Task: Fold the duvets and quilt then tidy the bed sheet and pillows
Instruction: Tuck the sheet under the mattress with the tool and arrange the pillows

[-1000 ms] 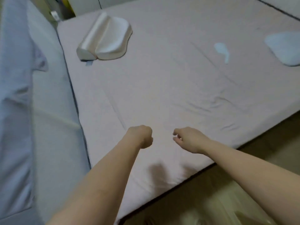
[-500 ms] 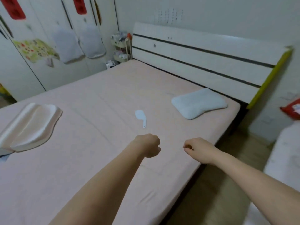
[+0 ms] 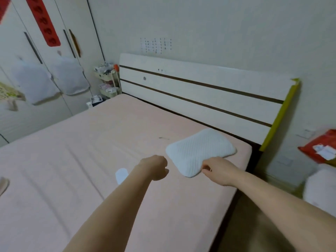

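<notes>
A pink bed sheet lies flat over the mattress with faint creases. A white ribbed pillow sits near the headboard at the bed's right corner. Only a sliver of a beige contoured pillow shows at the left edge. My left hand is curled into a fist above the sheet and holds nothing. My right hand, fingers curled, hovers at the white pillow's near edge; I cannot tell whether it touches the pillow. A small white object lies on the sheet, partly hidden behind my left forearm.
A white headboard with dark stripes stands against the wall. Wardrobe doors and a small shelf cart are at the back left. Right of the bed are a floor gap, a red bag and white bedding.
My view swung from the foot of the bed toward the headboard. Both arms stayed extended with curled fingers, and the white pillow now lies right at my right hand.
</notes>
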### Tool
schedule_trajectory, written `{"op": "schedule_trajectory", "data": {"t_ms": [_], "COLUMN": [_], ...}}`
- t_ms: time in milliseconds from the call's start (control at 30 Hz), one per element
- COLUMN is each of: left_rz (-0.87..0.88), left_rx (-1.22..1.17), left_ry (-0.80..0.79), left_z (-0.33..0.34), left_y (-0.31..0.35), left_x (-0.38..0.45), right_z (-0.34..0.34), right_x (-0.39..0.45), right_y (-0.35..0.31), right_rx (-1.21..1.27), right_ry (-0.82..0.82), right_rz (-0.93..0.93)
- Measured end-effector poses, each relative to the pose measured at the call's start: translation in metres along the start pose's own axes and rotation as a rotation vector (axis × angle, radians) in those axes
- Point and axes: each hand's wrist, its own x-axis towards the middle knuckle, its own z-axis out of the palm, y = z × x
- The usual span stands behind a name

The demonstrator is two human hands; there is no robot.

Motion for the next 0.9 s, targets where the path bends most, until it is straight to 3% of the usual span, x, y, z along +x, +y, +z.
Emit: {"op": "schedule_trajectory", "data": {"t_ms": [233, 400, 633, 900], "left_rz": [-0.053, -0.168, -0.468, -0.763], "left_rx": [-0.014, -0.09, -0.263, -0.288], "left_ry": [0.049, 0.056, -0.001, -0.137], "left_z": [-0.065, -0.071, -0.073, -0.029], "left_y": [0.035, 0.074, 0.082, 0.018], "left_x": [0.113, 0.193, 0.25, 0.261], "right_z": [-0.055, -0.061, -0.063, -0.011], "right_x": [0.097, 0.201, 0.314, 0.388], "right_y": [0.088, 0.155, 0.165, 0.131], "right_rx": [-0.054, -0.124, -0.151, -0.161], "right_ry": [0.011, -0.028, -0.131, -0.255], "right_rz": [-0.014, -0.12, -0.332, -0.521]}}
